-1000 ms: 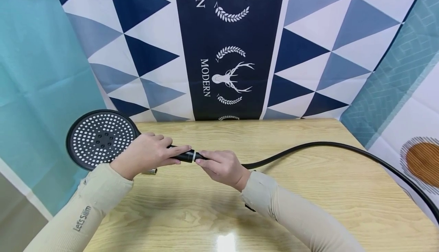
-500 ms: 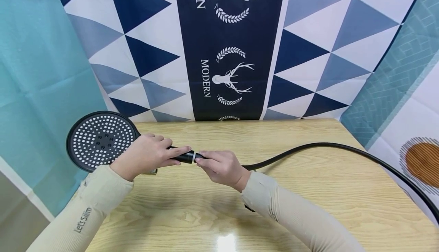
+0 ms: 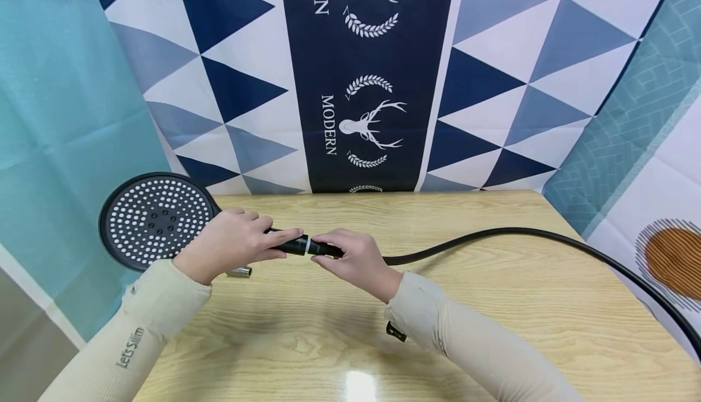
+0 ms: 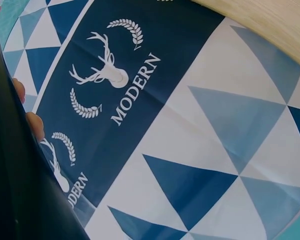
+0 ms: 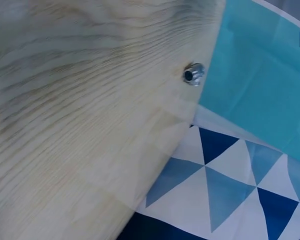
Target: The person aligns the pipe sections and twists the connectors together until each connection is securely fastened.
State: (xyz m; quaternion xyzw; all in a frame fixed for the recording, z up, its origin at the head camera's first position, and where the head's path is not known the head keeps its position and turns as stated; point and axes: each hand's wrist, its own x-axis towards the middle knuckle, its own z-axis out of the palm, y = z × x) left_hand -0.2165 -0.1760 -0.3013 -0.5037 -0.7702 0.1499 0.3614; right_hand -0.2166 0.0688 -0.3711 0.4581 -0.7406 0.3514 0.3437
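1. Geometric-print cloth (image 3: 361, 55) is hanging behind a wood-grain table (image 3: 306, 329), and we are working over that table.
2. Our left hand (image 3: 232, 245) is gripping the black handle (image 3: 294, 245) of a round shower head (image 3: 156, 204), whose perforated face is showing at our left.
3. Our right hand (image 3: 358, 260) is pinching the near end of a black hose (image 3: 509, 230), which is curving away to our right.
4. Handle and hose end (image 3: 327, 249) are lining up between our hands, a pale ring (image 3: 308, 246) showing where they meet; how tight it is, we cannot tell.
5. Judging by these grips, we are working that joint: we should be steadying the handle, aligning the hose end squarely and turning it gently.
6. Sideways pull could be tilting the joint, so we should be leaving slack and avoiding the metal fitting (image 3: 239, 272) near our left hand.
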